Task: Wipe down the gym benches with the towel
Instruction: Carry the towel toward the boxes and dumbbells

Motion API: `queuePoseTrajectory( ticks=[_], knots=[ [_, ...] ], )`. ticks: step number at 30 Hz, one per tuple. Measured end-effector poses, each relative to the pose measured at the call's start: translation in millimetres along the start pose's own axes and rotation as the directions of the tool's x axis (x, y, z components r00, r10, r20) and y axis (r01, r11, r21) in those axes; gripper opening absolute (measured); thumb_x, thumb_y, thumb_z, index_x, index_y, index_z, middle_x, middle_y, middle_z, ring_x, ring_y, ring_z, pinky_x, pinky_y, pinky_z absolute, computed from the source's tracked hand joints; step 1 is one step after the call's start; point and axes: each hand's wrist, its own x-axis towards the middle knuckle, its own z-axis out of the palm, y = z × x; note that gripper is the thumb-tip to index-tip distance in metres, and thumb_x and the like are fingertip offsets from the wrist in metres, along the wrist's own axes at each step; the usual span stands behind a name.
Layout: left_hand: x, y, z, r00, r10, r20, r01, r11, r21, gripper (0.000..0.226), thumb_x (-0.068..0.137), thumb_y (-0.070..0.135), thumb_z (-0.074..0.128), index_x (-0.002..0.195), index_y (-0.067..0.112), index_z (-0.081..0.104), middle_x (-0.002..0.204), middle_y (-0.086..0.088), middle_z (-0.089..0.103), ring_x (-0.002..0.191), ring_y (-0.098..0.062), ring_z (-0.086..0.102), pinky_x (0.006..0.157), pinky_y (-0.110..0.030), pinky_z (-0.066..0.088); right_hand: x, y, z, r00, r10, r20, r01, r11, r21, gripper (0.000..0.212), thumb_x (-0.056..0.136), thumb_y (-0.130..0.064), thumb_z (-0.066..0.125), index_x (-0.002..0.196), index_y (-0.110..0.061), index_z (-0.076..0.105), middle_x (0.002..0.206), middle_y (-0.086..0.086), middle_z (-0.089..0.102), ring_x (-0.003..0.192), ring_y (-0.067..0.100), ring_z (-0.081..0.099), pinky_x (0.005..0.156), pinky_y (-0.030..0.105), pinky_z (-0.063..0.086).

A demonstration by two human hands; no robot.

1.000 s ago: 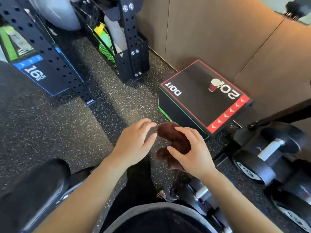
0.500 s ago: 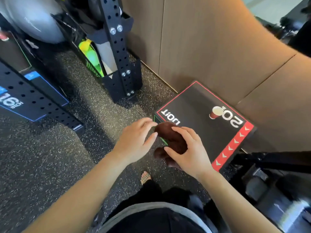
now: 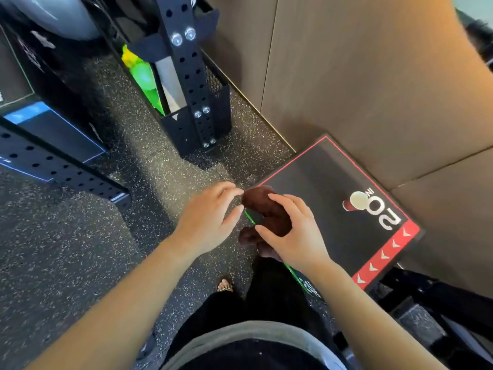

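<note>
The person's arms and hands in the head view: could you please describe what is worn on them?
Nothing is worn on the left hand or the right hand: no gloves, rings, watch or bands show. Both forearms are bare, with no sleeves in view up to the frame edge.

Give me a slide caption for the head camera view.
Right hand grips a brown towel beside the open left hand.

A: How is the scene lit?
B: Brightly and evenly; the speckled rubber floor (image 3: pixel 165 166) carries a lighter band beside the rack's (image 3: pixel 186 62) shadow.
A: Image quality?
B: Wide-angle bending curves the wall panels (image 3: pixel 360 76); edges are slightly soft.
</note>
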Motion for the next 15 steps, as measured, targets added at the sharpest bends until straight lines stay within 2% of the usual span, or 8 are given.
queuePoseTrajectory(
  ticks=[8, 12, 15],
  knots=[
    [93, 0, 29, 0.993, -0.11, 0.038, 0.11, 0.994, -0.017, 0.041, 0.097, 0.036, 0.038, 0.133, 0.019, 0.048, 0.138, 0.003, 0.045, 0.124, -0.014, 0.045, 0.1, -0.036, 0.037, 91, 69, -8, 0.991, 0.017, 0.13, -0.007, 0.997, -0.075, 0.061, 0.074, -0.045, 0.072, 0.129, -0.039, 0.047, 0.135, -0.009, 0.042, 0.126, 0.019, 0.037, 0.103, 0.049, 0.036],
    [137, -12, 62, 0.98, -0.157, 0.12, 0.161, 0.987, -0.028, 0.041, 0.097, 0.035, 0.037, 0.134, 0.019, 0.045, 0.139, 0.003, 0.044, 0.125, -0.016, 0.045, 0.102, -0.043, 0.039, 127, 109, 4, 0.98, 0.04, 0.195, -0.025, 0.997, -0.078, 0.061, 0.074, -0.048, 0.071, 0.129, -0.039, 0.046, 0.136, -0.008, 0.042, 0.127, 0.02, 0.036, 0.102, 0.048, 0.037],
    [166, -23, 92, 0.969, -0.17, 0.178, 0.179, 0.983, -0.032, 0.04, 0.097, 0.033, 0.039, 0.133, 0.017, 0.046, 0.138, 0.0, 0.045, 0.123, -0.02, 0.046, 0.099, -0.042, 0.041, 151, 139, 20, 0.968, 0.077, 0.24, -0.048, 0.991, -0.124, 0.061, 0.074, -0.048, 0.07, 0.129, -0.04, 0.045, 0.137, -0.008, 0.041, 0.128, 0.02, 0.035, 0.102, 0.05, 0.037]
  ],
)
